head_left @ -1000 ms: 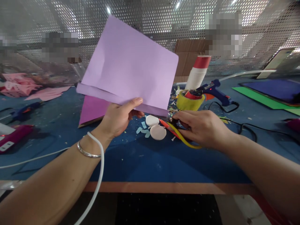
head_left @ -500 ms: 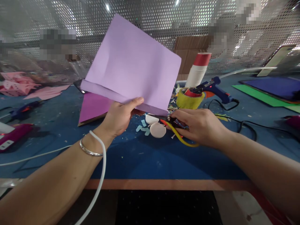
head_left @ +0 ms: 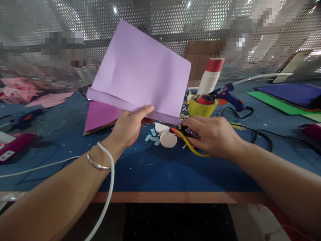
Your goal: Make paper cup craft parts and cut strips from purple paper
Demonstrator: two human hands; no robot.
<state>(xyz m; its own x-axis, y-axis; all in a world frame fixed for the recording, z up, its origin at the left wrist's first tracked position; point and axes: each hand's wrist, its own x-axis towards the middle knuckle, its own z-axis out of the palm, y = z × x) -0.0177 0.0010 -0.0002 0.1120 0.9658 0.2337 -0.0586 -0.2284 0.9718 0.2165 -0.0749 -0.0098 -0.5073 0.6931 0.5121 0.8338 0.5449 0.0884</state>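
Note:
A large light purple sheet (head_left: 145, 70) with a folded strip along its lower edge is held up by my left hand (head_left: 129, 127), thumb on the strip. My right hand (head_left: 213, 135) grips dark-bladed scissors (head_left: 179, 127) at the sheet's lower right corner; the blades lie along the strip's underside. A yellow curved piece (head_left: 189, 144) hangs below the scissors. Beneath them on the blue table (head_left: 160, 174) lie white paper circles (head_left: 168, 139) and pale blue scraps (head_left: 152, 138).
Behind stand a yellow-green container (head_left: 202, 106), a stack of paper cups (head_left: 210, 77) and a blue glue gun (head_left: 230, 97). Magenta paper (head_left: 100, 115) lies left, green sheets (head_left: 278, 102) right. A white cable (head_left: 110, 180) crosses my left wrist.
The sheet's top has tipped slightly down and left. My right hand with the scissors has shifted a little left; the scissors' handles look closer together.

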